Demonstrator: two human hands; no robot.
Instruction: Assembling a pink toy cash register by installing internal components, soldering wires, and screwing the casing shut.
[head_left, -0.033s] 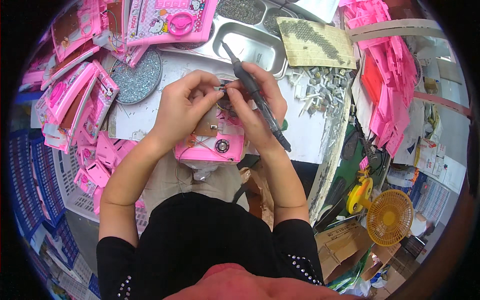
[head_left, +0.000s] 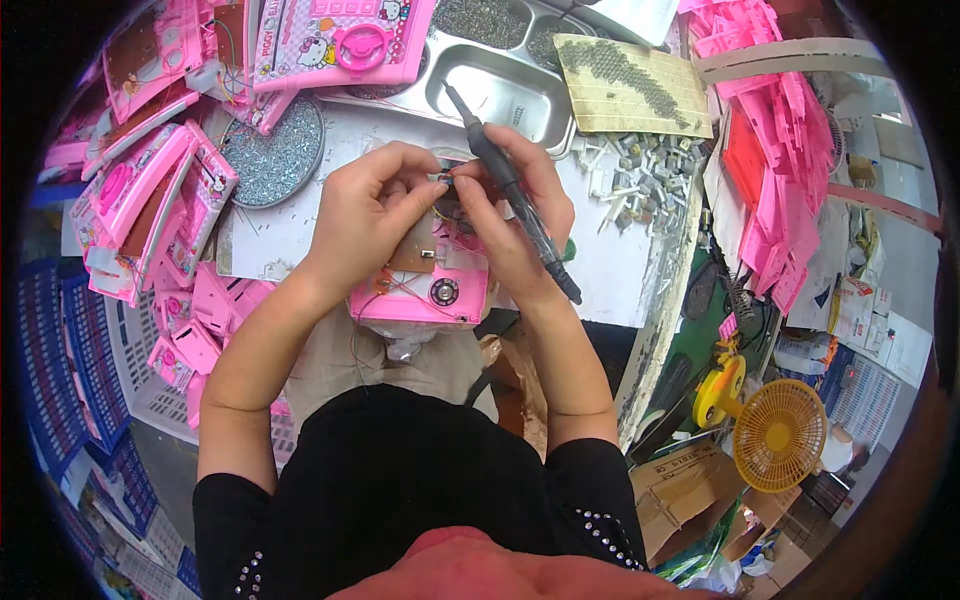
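1. Two bare hands meet over the worktop [head_left: 605, 285], elbows bent outward, forearms angled in from the lower edge.
2. Left hand [head_left: 362, 215]: back of hand up, fingers curled, thumb tip near the forefinger, next to a small dark piece [head_left: 445, 178]. Cannot tell whether it grips that piece.
3. Right hand [head_left: 500, 235]: fingers closed around one dark pen-shaped tool [head_left: 500, 165]; tapered tip points up and left, butt end hangs over the wrist. Thumb and forefinger tips reach the same dark piece, almost touching the left fingers.
4. One open pink housing [head_left: 405, 306] sits at the worktop's near edge, between the wrists, its upper part under the hands. Glossy pink shell; one brown board [head_left: 412, 250] with a small pale component; one round black part [head_left: 444, 291]; thin wires [head_left: 383, 284] across the lower half.
5. Around it: one round dish [head_left: 322, 135] of small metallic bits, one steel compartment tray [head_left: 560, 135], one cream card [head_left: 690, 110] with rows of small dark parts, one heap of white-grey pieces [head_left: 640, 180].
6. Several pink cases [head_left: 150, 205] stacked on the left; overlapped, exact count unclear. One yellow fan [head_left: 780, 436] lower right.
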